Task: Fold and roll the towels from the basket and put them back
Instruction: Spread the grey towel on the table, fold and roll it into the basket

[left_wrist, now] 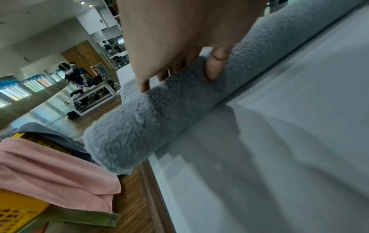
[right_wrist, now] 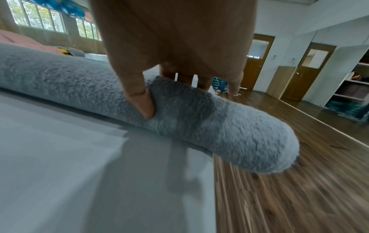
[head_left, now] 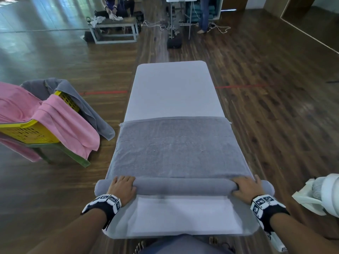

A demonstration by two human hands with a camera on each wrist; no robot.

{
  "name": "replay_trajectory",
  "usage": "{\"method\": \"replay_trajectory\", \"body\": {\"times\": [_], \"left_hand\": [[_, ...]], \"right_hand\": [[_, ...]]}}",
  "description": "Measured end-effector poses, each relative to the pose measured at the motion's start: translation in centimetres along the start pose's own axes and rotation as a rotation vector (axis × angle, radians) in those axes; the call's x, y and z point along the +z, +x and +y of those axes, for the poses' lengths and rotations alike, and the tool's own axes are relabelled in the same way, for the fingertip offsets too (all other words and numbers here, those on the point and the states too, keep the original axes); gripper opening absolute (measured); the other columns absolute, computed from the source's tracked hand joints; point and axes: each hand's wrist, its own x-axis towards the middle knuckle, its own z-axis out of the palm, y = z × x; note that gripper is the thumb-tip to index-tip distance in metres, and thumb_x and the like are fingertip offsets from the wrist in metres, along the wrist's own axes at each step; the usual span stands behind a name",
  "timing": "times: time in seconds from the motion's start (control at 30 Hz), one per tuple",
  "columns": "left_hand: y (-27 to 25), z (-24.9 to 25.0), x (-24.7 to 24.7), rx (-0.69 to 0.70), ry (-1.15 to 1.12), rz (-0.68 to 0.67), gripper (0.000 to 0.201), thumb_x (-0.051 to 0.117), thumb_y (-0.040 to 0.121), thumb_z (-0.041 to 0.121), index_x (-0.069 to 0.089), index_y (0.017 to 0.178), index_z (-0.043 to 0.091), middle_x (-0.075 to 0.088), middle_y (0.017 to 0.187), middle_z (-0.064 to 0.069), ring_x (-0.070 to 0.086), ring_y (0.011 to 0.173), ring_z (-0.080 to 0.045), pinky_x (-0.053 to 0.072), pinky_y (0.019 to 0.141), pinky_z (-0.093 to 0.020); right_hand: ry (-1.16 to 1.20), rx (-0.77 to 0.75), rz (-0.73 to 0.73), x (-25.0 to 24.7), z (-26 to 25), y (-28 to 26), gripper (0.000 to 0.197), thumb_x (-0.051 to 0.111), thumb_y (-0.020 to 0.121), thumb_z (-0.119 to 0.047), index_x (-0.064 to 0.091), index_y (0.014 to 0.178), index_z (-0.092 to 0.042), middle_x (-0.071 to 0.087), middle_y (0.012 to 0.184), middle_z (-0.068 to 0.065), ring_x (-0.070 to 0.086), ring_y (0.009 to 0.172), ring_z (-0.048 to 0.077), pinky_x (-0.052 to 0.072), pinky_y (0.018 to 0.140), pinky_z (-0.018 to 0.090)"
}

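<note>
Grey towel (head_left: pixel 179 149) (half-rolled) under both hands

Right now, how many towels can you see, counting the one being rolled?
3. A grey towel on the table, partly rolled under both hands; a pink towel and another grey towel draped over the yellow basket. More may be hidden inside.

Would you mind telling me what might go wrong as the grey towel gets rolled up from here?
Both ends of the grey towel roll overhang the table edges, beyond the left hand and right hand, so they may sag or loosen. With each grip far out, the unsupported middle could roll slack or unevenly.
</note>
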Motion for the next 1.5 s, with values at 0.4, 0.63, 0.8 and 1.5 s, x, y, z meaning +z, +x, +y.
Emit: {"method": "replay_trajectory", "body": {"times": [0.4, 0.63, 0.8, 1.5], "left_hand": [[-1.5, -1.4, 0.7, -0.011, -0.063, -0.011, 0.034, 0.031, 0.089, 0.04, 0.053, 0.111, 0.027, 0.058, 0.124, 0.005, 0.049, 0.117, -0.016, 0.028, 0.105, -0.033], [-1.7, -0.8, 2.7, 0.018, -0.125, 0.075, 0.062, 0.045, 0.09, 0.054, 0.044, 0.139, 0.015, 0.048, 0.139, 0.001, 0.041, 0.133, -0.027, 0.024, 0.113, -0.048], [-1.0, -0.6, 0.8, 0.078, -0.086, 0.092, 0.066, 0.02, 0.076, 0.049, 0.055, 0.125, 0.023, 0.057, 0.127, 0.004, 0.049, 0.119, -0.021, 0.026, 0.108, -0.041], [-0.6, -0.1, 0.5, 0.048, -0.037, -0.01, 0.048, 0.046, 0.086, 0.036, 0.045, 0.132, 0.024, 0.049, 0.136, 0.005, 0.041, 0.126, -0.019, 0.021, 0.112, -0.037]], "right_hand": [[0.009, -0.036, 0.004, -0.3, -0.3, -0.1, 0.034, 0.039, 0.074, -0.055, 0.06, 0.097, -0.042, 0.064, 0.112, -0.015, 0.052, 0.116, 0.011, 0.021, 0.107, 0.043], [0.108, -0.055, 0.061, 1.0, -0.6, -0.5, 0.059, 0.038, 0.094, -0.058, 0.029, 0.147, -0.033, 0.034, 0.148, -0.014, 0.028, 0.14, 0.01, 0.01, 0.117, 0.046], [-0.02, -0.015, -0.021, 0.7, -0.4, 0.0, 0.05, 0.051, 0.081, -0.043, 0.045, 0.131, -0.041, 0.05, 0.136, -0.016, 0.042, 0.129, 0.011, 0.012, 0.116, 0.051], [0.026, -0.069, -0.015, 0.1, -0.7, 0.0, 0.049, 0.055, 0.082, -0.043, 0.045, 0.13, -0.042, 0.052, 0.136, -0.016, 0.04, 0.131, 0.011, 0.016, 0.115, 0.047]]}}
